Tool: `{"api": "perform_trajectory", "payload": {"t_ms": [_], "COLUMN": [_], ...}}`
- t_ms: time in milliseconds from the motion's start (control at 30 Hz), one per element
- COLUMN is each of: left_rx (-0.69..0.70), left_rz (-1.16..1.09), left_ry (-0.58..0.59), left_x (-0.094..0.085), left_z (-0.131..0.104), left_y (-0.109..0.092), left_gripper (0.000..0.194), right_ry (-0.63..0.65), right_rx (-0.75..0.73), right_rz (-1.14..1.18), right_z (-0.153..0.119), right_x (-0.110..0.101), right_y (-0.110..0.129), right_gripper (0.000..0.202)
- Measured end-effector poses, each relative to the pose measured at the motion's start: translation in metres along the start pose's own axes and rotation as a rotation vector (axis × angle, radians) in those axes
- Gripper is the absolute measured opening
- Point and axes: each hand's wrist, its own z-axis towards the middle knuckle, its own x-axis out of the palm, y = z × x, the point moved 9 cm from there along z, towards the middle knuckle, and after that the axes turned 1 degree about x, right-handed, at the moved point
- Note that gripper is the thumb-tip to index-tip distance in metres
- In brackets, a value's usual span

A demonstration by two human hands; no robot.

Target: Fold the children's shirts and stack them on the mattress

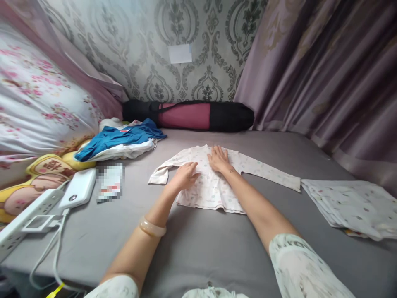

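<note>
A small white long-sleeved shirt (pixel 214 188) with a faint print lies spread on the grey sheet. Its right-hand sleeve stretches out straight, while the left-hand one bends down toward its cuff. My right hand (pixel 219 159) rests on the upper chest near the collar, palm down with the fingers spread. At the shirt's left side is my left hand (pixel 186 176), fingers stretched and slightly apart, touching or just over the cloth; I cannot tell which. Neither hand grips the fabric. A pale bangle (pixel 151 227) circles my left wrist.
Folded white printed cloth (pixel 359 205) lies at the right. On the left are a blue garment (pixel 124 138), a white power bank (pixel 79 188), a blurred packet (pixel 110 182), a power strip (pixel 34 219) with cables and a yellow plush (pixel 46 174). A black-and-red long bag (pixel 186 116) lies along the wall.
</note>
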Motion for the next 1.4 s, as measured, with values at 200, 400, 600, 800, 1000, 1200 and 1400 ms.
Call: {"api": "perform_trajectory", "payload": {"t_ms": [200, 400, 600, 800, 1000, 1200, 1400], "left_rx": [-0.134, -0.509, -0.813, -0.847, -0.868, -0.601, -0.395], "left_rz": [-0.128, -0.065, -0.289, -0.325, -0.351, 0.191, 0.639], "left_ry": [-0.200, -0.363, -0.219, -0.046, -0.006, -0.330, -0.368], "left_x": [-0.025, -0.063, -0.064, -0.056, -0.055, -0.111, -0.105], "left_z": [-0.010, -0.040, -0.083, -0.086, -0.080, -0.065, -0.063], "left_y": [0.032, 0.111, 0.166, 0.160, 0.155, 0.138, 0.135], "left_gripper": [0.039, 0.038, 0.043, 0.022, 0.019, 0.011, 0.022], "right_ry": [0.096, 0.074, -0.029, -0.120, -0.177, -0.175, -0.171], "right_rx": [-0.069, 0.088, 0.119, 0.093, 0.082, 0.088, 0.100], "right_rz": [0.113, 0.173, 0.117, 0.075, 0.098, 0.090, 0.069], "right_z": [0.020, 0.035, 0.030, 0.023, 0.023, 0.025, 0.025], "right_x": [0.018, 0.025, 0.027, 0.023, 0.020, 0.023, 0.022], "right_y": [0.052, 0.051, 0.058, 0.061, 0.060, 0.059, 0.059], "right_gripper": [0.067, 0.068, 0.072, 0.070, 0.067, 0.066, 0.064]}}
